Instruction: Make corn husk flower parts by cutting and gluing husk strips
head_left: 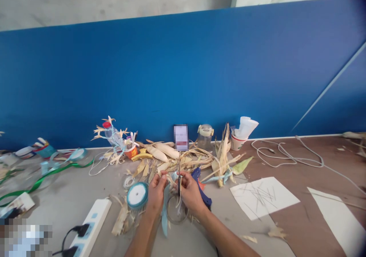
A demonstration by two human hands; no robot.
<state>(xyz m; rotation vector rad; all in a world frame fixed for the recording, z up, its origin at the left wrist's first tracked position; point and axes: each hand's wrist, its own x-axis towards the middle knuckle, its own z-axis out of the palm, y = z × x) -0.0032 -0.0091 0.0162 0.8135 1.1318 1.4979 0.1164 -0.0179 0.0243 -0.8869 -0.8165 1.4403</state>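
My left hand (158,190) is closed in a pinch at a small pale strip of corn husk (170,178). Close beside it, my right hand (191,191) grips a pair of scissors (179,183), with the blades pointing away from me. Fingers partly cover both the husk and the handles. Below the hands lies a thin round ring (177,222), and a light blue ribbon (164,220) hangs or lies by my left wrist. A blue glue gun (205,198) rests just right of my right hand. Left of my left hand is a teal ribbon spool (137,195).
Dried husks (194,159) are heaped behind the hands, before a propped phone (181,137) and a jar (205,135). A power strip (95,219) lies front left. Paper holding thin sticks (264,198) and a white cable (309,161) lie right. A blue partition (183,70) stands behind.
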